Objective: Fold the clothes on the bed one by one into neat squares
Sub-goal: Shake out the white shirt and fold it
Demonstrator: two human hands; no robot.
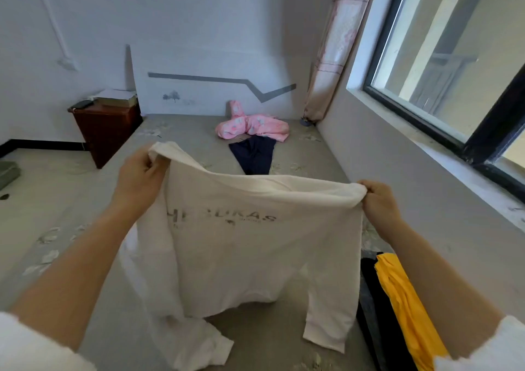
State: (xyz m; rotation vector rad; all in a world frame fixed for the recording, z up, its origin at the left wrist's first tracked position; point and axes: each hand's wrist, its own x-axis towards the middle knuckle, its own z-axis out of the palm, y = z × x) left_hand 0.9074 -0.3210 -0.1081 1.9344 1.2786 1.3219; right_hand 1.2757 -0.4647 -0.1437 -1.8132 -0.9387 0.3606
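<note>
A grey floral-patterned bed [284, 339] fills the white-walled room. Above it, the left hand [139, 171] and right hand [379, 203] each pinch a shoulder of a white long-sleeved printed top [250, 251], spreading it. Likely next: lay it flat, sleeves inward.

A shirt [250, 245] is hanging over the near bed [85, 257]; two garments [252, 126] are lying far; a pile [397, 308] is sitting near right; a cabinet [108, 132] is standing far left.
</note>
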